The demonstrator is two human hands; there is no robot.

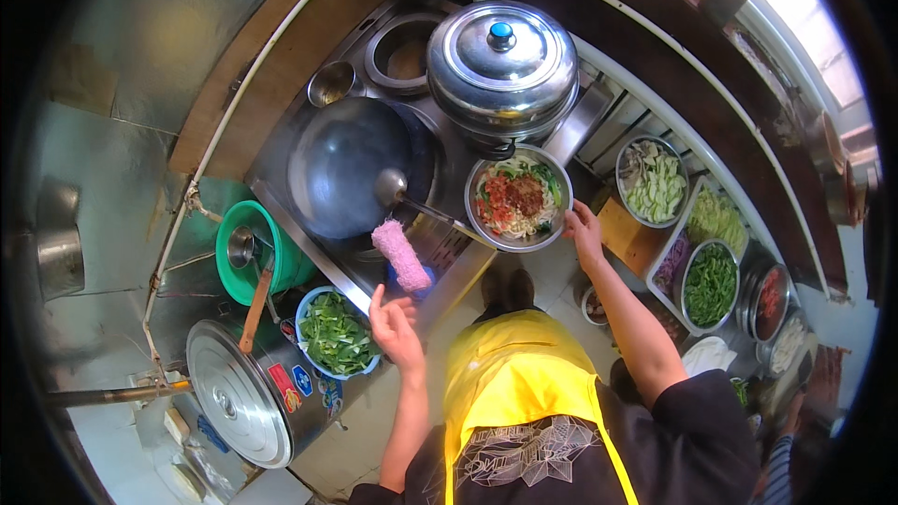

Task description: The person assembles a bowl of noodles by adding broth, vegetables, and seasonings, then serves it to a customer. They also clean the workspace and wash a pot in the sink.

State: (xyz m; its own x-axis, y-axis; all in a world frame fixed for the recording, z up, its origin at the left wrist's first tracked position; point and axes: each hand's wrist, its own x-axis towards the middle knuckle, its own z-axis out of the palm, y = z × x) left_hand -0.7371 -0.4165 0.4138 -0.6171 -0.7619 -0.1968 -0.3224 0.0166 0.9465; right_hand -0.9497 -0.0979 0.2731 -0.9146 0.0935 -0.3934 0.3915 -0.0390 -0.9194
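My right hand (584, 230) grips the rim of a steel bowl (565, 226) that holds noodles, greens, chopped red topping and ground spice. Below the pink cloth-wrapped wok handle (400, 256) is my left hand (394, 326), fingers spread and holding nothing. Inside the dark wok (344, 154) on the stove rests a ladle (391, 187), whose handle runs toward the noodle bowl. Behind the bowl stands a lidded steel pot (502, 63) with a blue knob.
At left are a green bucket (280, 252) with ladles, a blue bowl of chopped greens (337, 333) and a large lidded pot (238, 393). Bowls of cut vegetables (710, 285) line the right, by a cutting board (624, 235). Another person's striped sleeve (779, 470) shows at lower right.
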